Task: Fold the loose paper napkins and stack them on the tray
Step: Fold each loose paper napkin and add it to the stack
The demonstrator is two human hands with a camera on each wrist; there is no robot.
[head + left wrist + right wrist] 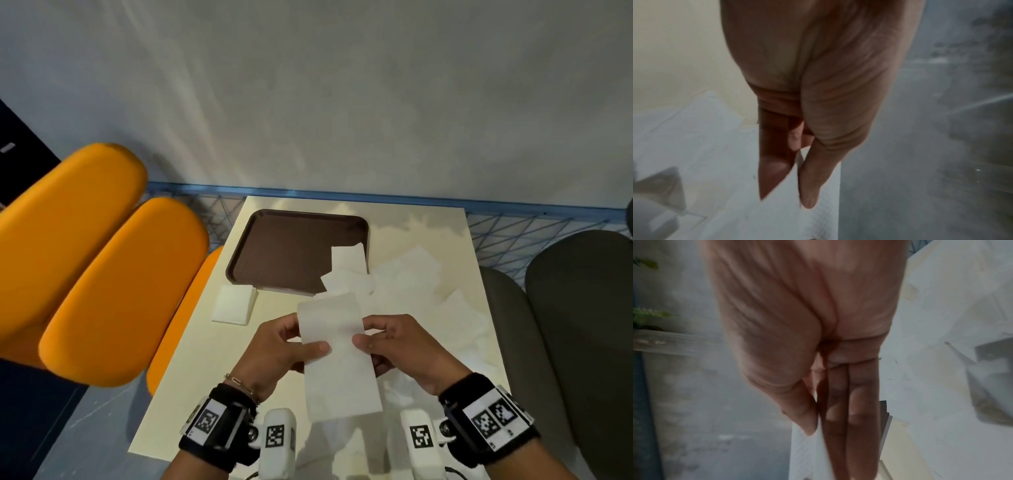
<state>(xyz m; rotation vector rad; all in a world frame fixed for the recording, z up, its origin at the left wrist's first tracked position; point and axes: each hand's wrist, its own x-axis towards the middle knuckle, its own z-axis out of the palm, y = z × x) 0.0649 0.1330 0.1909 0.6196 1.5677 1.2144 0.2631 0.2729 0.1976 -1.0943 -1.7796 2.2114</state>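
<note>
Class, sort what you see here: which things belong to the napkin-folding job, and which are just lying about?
Job:
held napkin
left hand
right hand
loose napkins
tray
folded napkin beside tray

Lying about:
orange chairs
grey chairs
blue railing

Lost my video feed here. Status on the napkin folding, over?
Both hands, left hand and right hand, pinch one long napkin above the table. Tray holds two napkins at its right edge. Loose pile right. Nothing blocking.
</note>
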